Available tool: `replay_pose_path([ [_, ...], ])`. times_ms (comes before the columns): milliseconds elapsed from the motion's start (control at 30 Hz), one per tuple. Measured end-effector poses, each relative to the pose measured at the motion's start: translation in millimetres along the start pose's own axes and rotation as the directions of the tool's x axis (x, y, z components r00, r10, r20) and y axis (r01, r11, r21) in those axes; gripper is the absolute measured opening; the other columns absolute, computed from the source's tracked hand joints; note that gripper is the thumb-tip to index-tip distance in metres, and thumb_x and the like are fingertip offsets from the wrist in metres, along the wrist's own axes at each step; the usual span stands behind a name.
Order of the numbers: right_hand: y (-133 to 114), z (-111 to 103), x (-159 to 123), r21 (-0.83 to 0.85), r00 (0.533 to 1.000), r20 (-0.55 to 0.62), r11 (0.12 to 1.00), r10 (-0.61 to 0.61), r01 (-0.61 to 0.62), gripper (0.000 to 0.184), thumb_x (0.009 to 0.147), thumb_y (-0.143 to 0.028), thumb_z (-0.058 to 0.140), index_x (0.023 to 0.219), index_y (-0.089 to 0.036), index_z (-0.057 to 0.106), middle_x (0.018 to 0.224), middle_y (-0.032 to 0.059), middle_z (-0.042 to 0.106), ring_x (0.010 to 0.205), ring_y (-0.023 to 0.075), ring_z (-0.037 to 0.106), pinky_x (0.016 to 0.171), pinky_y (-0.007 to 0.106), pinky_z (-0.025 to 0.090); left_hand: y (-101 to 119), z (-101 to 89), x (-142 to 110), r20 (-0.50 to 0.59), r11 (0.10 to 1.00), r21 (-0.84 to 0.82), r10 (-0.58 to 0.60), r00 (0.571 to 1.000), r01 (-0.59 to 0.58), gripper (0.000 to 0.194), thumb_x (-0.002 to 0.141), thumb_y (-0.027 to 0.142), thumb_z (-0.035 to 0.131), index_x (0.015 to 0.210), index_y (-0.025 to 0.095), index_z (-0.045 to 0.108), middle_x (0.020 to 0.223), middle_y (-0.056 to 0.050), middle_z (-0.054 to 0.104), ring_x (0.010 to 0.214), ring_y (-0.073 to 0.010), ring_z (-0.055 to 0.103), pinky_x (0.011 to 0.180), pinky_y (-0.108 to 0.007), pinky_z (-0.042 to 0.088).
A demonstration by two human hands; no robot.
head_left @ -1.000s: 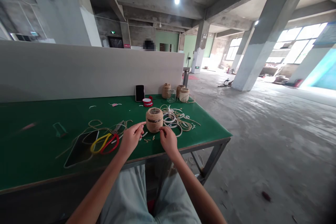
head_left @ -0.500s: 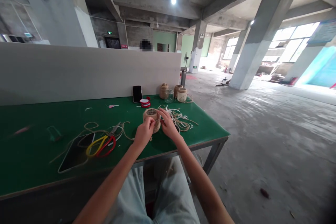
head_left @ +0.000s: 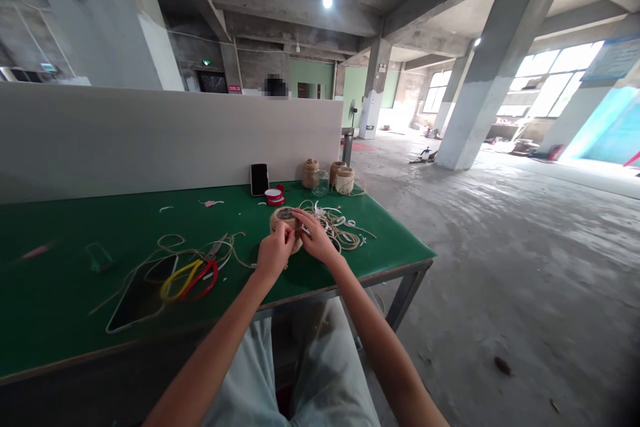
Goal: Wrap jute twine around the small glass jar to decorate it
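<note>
A round jute-wrapped form (head_left: pixel 278 219) sits on the green table, tilted, with a dark top partly showing. Both hands grip it from the near side and hide much of it. My left hand (head_left: pixel 274 252) holds its left part, and my right hand (head_left: pixel 315 237) pinches its upper right. A loose tangle of jute and white cord (head_left: pixel 336 227) lies just right of my right hand. To the left are scissors with yellow and red handles (head_left: pixel 191 280), over a black slate (head_left: pixel 139 293) with twine strands.
A phone (head_left: pixel 259 179), a red-and-white ribbon spool (head_left: pixel 274 196), a glass jar (head_left: pixel 321 183) and twine-wrapped jars (head_left: pixel 310 173) stand along a pale partition (head_left: pixel 150 147) at the table's back. The green table (head_left: pixel 55 307) ends at a metal-framed edge, with a concrete floor (head_left: pixel 500 280) beyond.
Both hands have closed in from either side onto the jute form, which has tipped and shifted slightly left. My view has also shifted slightly.
</note>
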State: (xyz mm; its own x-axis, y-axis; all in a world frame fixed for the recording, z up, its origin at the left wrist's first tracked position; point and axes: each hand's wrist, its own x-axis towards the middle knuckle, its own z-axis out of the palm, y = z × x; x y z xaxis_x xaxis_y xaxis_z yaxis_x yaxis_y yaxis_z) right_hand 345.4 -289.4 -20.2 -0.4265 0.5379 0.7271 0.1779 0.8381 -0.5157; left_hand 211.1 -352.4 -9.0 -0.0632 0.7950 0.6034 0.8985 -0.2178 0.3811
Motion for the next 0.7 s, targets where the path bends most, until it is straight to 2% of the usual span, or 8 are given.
replay_pose_path([
  [300,-2,0,3,-0.013,0.999,-0.033,1.000,0.024,-0.024,0.045,0.082,-0.011,0.046,0.124,-0.022,0.055,0.133,0.0096,0.052,0.125,0.0212,0.046,0.106,0.041,0.035,3,-2.5,1,0.022,0.999,0.041,-0.002,1.000,0.001,0.013,0.088,0.027,0.042,0.085,0.018,0.052,0.069,-0.004,0.063,0.063,-0.0173,0.063,0.054,-0.023,0.039],
  [400,-1,1,3,-0.018,0.999,-0.034,1.000,0.020,-0.021,0.043,0.081,-0.011,0.047,0.122,-0.022,0.056,0.132,0.0097,0.052,0.125,0.0211,0.046,0.106,0.040,0.035,3,-6.2,-2,0.038,0.999,0.049,-0.006,0.999,0.004,0.014,0.088,0.028,0.043,0.094,0.018,0.050,0.072,-0.003,0.064,0.064,-0.0180,0.064,0.052,-0.022,0.038],
  [600,1,3,4,-0.023,0.999,-0.041,1.000,0.013,-0.014,0.042,0.080,-0.010,0.046,0.121,-0.019,0.056,0.132,0.0107,0.053,0.124,0.0210,0.046,0.106,0.040,0.034,-11,-18.0,-6,0.054,0.995,0.102,0.000,0.999,-0.005,0.023,0.090,0.031,0.039,0.110,0.019,0.044,0.079,-0.004,0.065,0.068,-0.0196,0.065,0.050,-0.021,0.035],
  [700,0,4,4,-0.022,0.999,-0.044,1.000,0.015,-0.016,0.041,0.081,-0.011,0.046,0.120,-0.019,0.056,0.131,0.0112,0.053,0.123,0.0213,0.046,0.105,0.040,0.035,-18,-23.3,-4,0.085,0.995,0.104,-0.001,0.996,-0.008,0.027,0.091,0.032,0.037,0.114,0.020,0.044,0.076,-0.003,0.064,0.063,-0.0179,0.064,0.047,-0.020,0.031],
])
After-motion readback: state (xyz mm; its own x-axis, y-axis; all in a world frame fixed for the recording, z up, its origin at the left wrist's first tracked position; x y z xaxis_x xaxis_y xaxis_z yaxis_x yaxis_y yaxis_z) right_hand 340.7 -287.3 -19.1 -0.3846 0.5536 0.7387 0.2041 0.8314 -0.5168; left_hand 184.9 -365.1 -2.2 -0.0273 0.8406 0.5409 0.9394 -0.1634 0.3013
